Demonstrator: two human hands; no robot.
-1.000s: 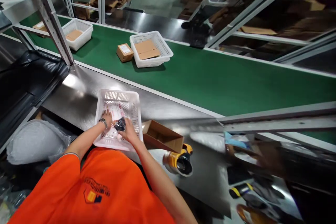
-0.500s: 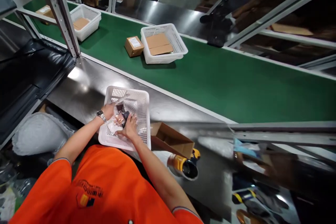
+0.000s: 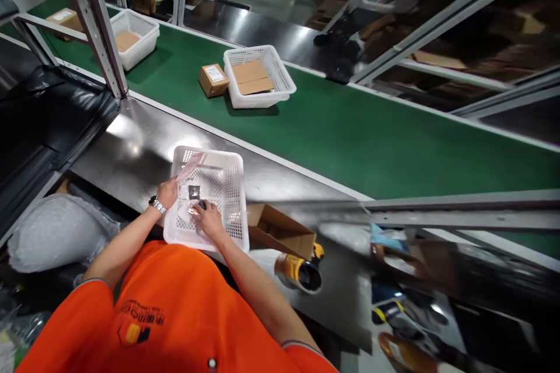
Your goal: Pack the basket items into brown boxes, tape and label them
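A white perforated plastic basket [image 3: 234, 198] sits on the steel worktop in front of me. My left hand [image 3: 167, 193], with a metal watch at its wrist, is closed at the basket's left rim. It grips a pinkish clear plastic bag [image 3: 189, 168] that stretches over the far left corner. My right hand [image 3: 210, 220] is inside the basket, fingers closed round a small dark item in clear wrapping [image 3: 202, 204], too small to name. Just beyond those fingers a small dark square piece [image 3: 194, 192] lies in the basket.
Behind the worktop runs a green conveyor belt [image 3: 350, 134], carrying a white basket with cardboard [image 3: 282, 78] and a small carton [image 3: 213, 80]. Right of my basket are an open cardboard box [image 3: 280, 230] and a yellow-black tape roll [image 3: 301, 273]. A metal post [image 3: 102, 35] rises at left.
My left hand has moved out to the basket's left rim, drawing the plastic bag with it. My right hand has shifted slightly down and left inside the basket. The view has shifted slightly.
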